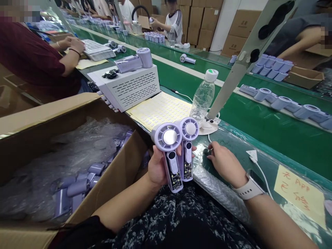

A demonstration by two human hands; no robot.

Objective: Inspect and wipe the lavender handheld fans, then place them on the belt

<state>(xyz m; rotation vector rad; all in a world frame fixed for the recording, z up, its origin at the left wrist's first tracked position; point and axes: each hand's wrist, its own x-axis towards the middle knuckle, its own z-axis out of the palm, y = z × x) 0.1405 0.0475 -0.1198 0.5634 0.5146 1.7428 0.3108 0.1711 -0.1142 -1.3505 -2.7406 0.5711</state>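
Two purple handheld fans are side by side in my left hand (157, 167), its fingers wrapped round their handles. The nearer handheld fan (169, 152) and the farther handheld fan (189, 148) stand roughly upright, round heads up. Both handles show bare circuit boards along the front. My right hand (224, 160), with a pale-banded watch on its wrist, rests at the green bench's edge (233, 138). Its fingers are curled together beside a small dark spot, and what they pinch, if anything, I cannot make out. Clear plastic wrap (220, 190) lies just below that hand.
Left of me, an open carton (129, 162) holds purple fans under plastic. A sticker sheet (160, 109), a white metal box (135, 86) and a water bottle (203, 97) stand ahead. A slanted post (236, 79) rises beside the green conveyor (233, 103). Co-workers sit around.
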